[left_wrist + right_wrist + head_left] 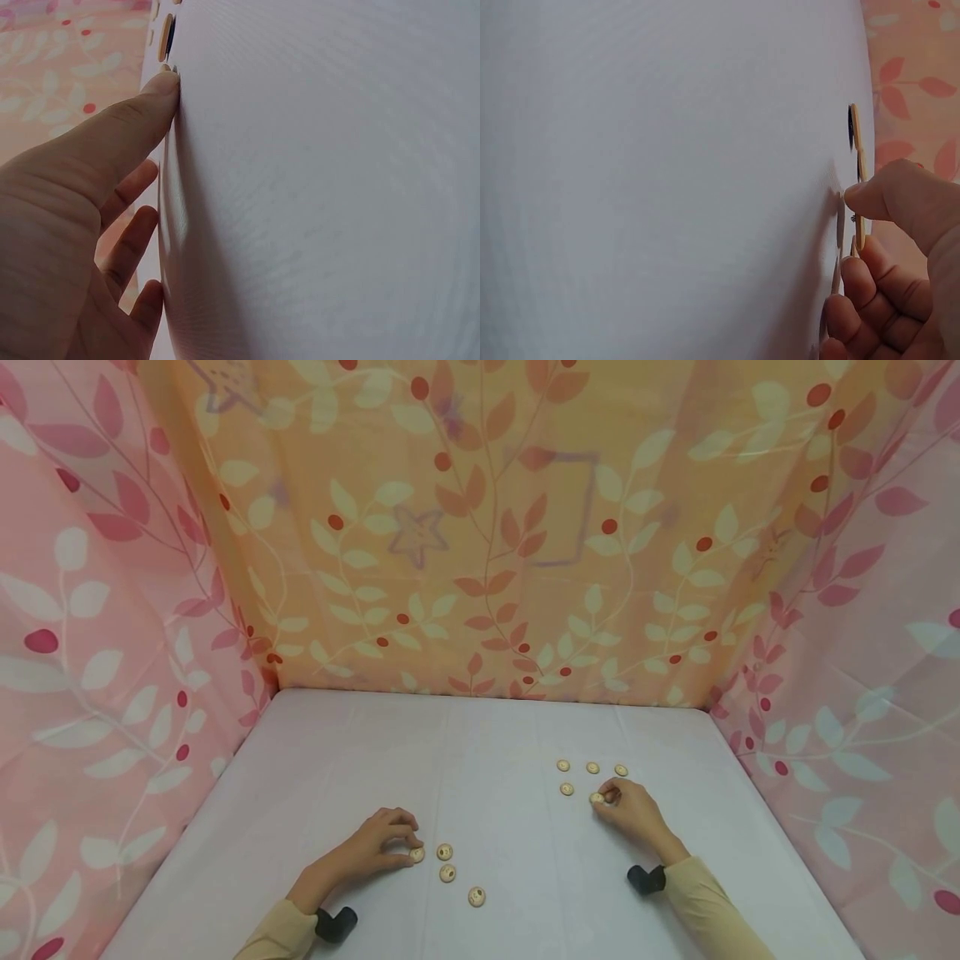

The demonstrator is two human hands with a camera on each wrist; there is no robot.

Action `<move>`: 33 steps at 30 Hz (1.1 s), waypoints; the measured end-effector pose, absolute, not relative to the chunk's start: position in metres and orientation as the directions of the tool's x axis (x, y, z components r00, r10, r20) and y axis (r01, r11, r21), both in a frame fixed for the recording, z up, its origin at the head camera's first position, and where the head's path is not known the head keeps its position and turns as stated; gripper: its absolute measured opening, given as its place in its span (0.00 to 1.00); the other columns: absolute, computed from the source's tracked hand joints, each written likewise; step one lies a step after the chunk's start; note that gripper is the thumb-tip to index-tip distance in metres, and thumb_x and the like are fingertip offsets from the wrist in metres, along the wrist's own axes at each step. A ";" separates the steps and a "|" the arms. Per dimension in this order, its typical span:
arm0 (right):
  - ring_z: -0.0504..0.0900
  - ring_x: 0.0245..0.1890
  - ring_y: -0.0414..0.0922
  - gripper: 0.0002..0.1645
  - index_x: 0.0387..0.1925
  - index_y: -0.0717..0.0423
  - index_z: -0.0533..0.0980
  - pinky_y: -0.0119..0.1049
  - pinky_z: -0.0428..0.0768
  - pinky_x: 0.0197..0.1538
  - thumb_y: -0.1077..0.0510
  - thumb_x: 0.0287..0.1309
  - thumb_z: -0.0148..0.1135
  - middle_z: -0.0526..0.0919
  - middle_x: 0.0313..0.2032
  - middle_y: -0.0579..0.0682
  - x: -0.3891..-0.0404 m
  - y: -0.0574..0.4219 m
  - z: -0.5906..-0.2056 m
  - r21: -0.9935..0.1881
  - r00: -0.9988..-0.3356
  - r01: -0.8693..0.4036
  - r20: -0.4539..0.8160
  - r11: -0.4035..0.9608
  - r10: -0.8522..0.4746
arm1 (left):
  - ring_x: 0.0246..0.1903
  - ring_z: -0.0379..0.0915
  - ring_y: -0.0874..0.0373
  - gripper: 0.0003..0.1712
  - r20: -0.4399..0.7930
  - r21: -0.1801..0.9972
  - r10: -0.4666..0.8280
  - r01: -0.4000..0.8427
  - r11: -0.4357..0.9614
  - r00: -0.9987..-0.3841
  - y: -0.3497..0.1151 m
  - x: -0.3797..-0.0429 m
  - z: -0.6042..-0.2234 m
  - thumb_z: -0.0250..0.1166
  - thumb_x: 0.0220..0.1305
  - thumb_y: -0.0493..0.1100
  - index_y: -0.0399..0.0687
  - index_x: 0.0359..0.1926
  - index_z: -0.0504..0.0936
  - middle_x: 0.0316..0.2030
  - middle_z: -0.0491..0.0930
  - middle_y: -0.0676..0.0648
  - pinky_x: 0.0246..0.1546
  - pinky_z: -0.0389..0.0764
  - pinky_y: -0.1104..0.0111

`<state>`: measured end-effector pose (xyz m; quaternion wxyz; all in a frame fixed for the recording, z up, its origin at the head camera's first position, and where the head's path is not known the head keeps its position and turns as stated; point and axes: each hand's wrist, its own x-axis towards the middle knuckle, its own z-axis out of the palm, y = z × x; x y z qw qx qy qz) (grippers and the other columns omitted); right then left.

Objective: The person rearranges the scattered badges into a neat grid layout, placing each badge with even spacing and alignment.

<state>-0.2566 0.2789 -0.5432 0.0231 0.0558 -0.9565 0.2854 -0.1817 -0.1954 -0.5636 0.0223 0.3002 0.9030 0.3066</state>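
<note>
Mid-layout, I'd guess: right hand [633, 814] pinches a pale round wooden disc [596, 798], left hand [372, 845] seems to pinch a matching disc [417, 855]; next calls for gentle release.

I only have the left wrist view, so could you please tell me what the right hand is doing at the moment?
Observer: The right hand is pinching a pale round disc between its thumb and fingers.
Operator: Thank you; could you also tell me what lies just beyond that disc, farther from the person?
Observer: In the head view, a row of three similar discs lies there, spaced apart.
Operator: And would you kindly say what is directly to the left of the pinched one?
Observer: A single loose disc lies there, not touching the pinched one.
</note>
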 end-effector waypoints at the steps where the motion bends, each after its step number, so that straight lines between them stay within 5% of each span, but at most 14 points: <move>1: 0.71 0.27 0.40 0.14 0.32 0.54 0.77 0.34 0.69 0.32 0.52 0.44 0.70 0.77 0.26 0.43 -0.258 0.280 -0.543 -0.550 -0.993 -0.115 0.073 0.827 -0.089 | 0.51 0.63 0.59 0.09 0.145 0.565 0.557 0.530 0.632 -0.818 -0.195 -0.182 -0.564 0.66 0.53 0.58 0.71 0.37 0.80 0.49 0.71 0.61 0.52 0.65 0.52; 33: 0.71 0.27 0.40 0.16 0.35 0.56 0.78 0.34 0.68 0.31 0.50 0.48 0.69 0.76 0.26 0.44 -0.272 0.287 -0.543 -0.545 -0.996 -0.094 0.040 0.833 -0.086 | 0.53 0.63 0.57 0.08 0.153 0.570 0.561 0.536 0.622 -0.813 -0.195 -0.181 -0.562 0.66 0.54 0.55 0.69 0.37 0.80 0.49 0.71 0.59 0.54 0.64 0.50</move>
